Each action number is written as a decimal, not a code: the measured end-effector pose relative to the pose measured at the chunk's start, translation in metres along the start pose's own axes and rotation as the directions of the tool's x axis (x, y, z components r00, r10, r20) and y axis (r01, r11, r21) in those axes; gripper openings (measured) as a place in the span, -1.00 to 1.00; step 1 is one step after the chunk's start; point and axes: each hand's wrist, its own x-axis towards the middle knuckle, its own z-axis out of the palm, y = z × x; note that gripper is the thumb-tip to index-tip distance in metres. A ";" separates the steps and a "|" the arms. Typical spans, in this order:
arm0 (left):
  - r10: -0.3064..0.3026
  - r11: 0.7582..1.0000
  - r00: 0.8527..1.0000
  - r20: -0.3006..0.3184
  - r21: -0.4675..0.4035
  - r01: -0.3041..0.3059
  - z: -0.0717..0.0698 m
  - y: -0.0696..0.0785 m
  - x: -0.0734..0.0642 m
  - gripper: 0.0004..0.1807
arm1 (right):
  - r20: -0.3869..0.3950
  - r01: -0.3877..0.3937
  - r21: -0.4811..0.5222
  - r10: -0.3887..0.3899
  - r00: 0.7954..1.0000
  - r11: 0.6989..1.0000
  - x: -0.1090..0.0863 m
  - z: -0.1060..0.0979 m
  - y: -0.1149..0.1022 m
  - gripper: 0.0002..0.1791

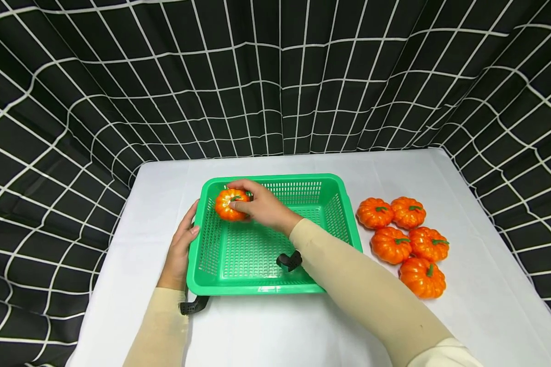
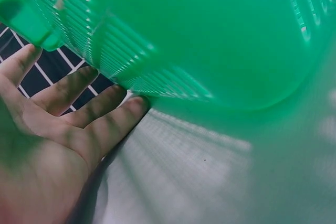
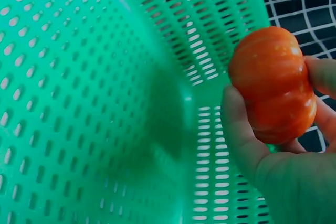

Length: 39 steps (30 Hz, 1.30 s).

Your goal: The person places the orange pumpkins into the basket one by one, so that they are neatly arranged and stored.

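My right hand [image 1: 268, 208] grips a small orange pumpkin [image 1: 225, 206] with a green stem, above the far left corner of a green plastic basket [image 1: 268, 290]. In the right wrist view, thumb and fingers wrap round the pumpkin [image 3: 273, 85] over the slotted wall and floor. My left hand [image 1: 180, 255] is at the basket's left side, thumb by the rim. The left wrist view shows its fingers [image 2: 113, 124] extended and spread, fingertips right at the outer slotted wall [image 2: 126, 51].
Several more orange pumpkins [image 1: 391, 245] sit in a cluster on the white tablecloth [image 1: 266, 331], right of the basket. Black cloth with a white grid [image 1: 280, 76] hangs behind and on both sides. A black strap piece [image 1: 289, 261] sticks out from the right wrist over the basket.
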 end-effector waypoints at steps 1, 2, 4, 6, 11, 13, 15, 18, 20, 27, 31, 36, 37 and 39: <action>-0.002 1.000 1.000 -0.005 -0.004 0.002 0.000 0.000 0.000 -0.31 | 0.007 -0.012 -0.007 0.012 1.000 1.000 0.001 -0.001 0.002 -0.44; -0.003 1.000 1.000 -0.009 -0.005 0.003 0.000 0.000 0.000 -0.31 | 0.015 -0.026 -0.010 0.027 1.000 1.000 0.002 -0.001 0.004 -0.45; -0.001 1.000 1.000 -0.006 -0.006 0.001 0.000 -0.001 0.000 -0.31 | 0.032 -0.050 -0.021 0.051 0.998 0.999 0.002 -0.002 0.006 -0.46; 0.005 1.000 1.000 0.005 -0.008 -0.005 0.000 -0.001 0.001 -0.30 | 0.051 -0.069 -0.030 0.070 0.996 0.997 0.003 -0.002 0.008 -0.47; 0.011 1.000 1.000 0.022 -0.027 -0.010 0.001 0.000 0.000 -0.29 | 0.076 -0.103 -0.050 0.107 0.991 0.993 0.002 -0.002 0.010 -0.47; 0.006 0.999 1.000 0.019 -0.035 -0.006 0.001 0.000 0.000 -0.29 | 0.079 -0.119 -0.057 0.123 0.989 0.991 0.002 -0.002 0.011 -0.47; 0.002 0.999 1.000 0.013 -0.037 -0.001 0.001 0.000 -0.001 -0.28 | 0.087 -0.138 -0.064 0.143 0.986 0.988 0.002 -0.002 0.013 -0.47; -0.002 0.999 1.000 0.007 -0.041 0.002 0.000 -0.001 -0.001 -0.28 | 0.097 -0.162 -0.079 0.169 0.981 0.984 0.003 -0.003 0.018 -0.47; 0.000 0.999 1.000 0.008 -0.042 0.000 0.000 -0.001 -0.001 -0.27 | 0.102 -0.170 -0.095 0.179 0.978 0.981 0.004 -0.003 0.021 -0.47; 0.014 0.999 0.999 0.030 -0.047 -0.013 -0.001 -0.002 0.001 -0.29 | 0.097 -0.180 -0.101 0.189 0.977 0.979 0.005 -0.004 0.022 -0.46; 0.017 0.999 0.999 0.035 -0.039 -0.015 0.000 -0.001 0.001 -0.29 | 0.096 -0.190 -0.078 0.197 0.976 0.979 0.006 -0.004 0.021 -0.42; 0.017 0.999 0.999 0.029 -0.042 -0.016 0.000 -0.001 0.001 -0.29 | 0.090 -0.199 -0.055 0.204 0.975 0.978 0.007 -0.002 0.020 -0.41; 0.014 0.999 1.000 0.027 -0.041 -0.013 0.000 -0.001 0.001 -0.29 | 0.088 -0.200 -0.049 0.204 0.975 0.978 0.007 -0.002 0.020 -0.41; 0.008 0.999 1.000 0.025 -0.041 -0.007 0.000 -0.001 0.001 -0.28 | 0.083 -0.202 -0.035 0.204 0.975 0.979 0.007 -0.001 0.020 -0.41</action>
